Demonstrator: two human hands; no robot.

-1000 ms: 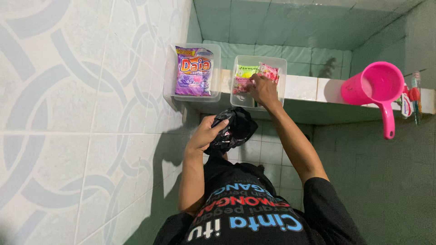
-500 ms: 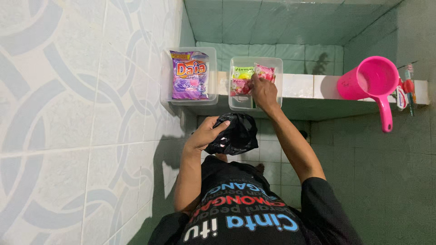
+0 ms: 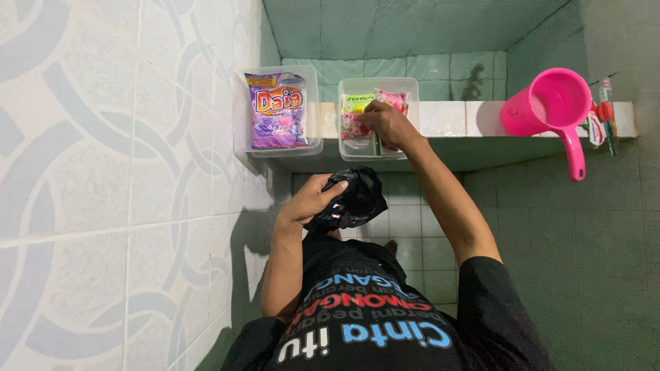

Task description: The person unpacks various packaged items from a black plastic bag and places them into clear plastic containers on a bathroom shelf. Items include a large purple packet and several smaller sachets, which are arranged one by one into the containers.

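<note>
Soap packets (image 3: 359, 115) in clear tub (image 3: 412, 93): light, slick; my right hand (image 3: 387, 124) pinches one edge. Left hand (image 3: 311, 200) grips limp black bag (image 3: 354, 199).

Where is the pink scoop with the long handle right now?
In the head view the pink scoop sits at the right end of the white tiled ledge, right of the clear container the right hand reaches into.

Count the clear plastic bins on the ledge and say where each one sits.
2. One clear bin stands at the ledge's wall end, holding a purple pouch. The other clear bin stands beside it, where the right hand reaches among small packets.
</note>
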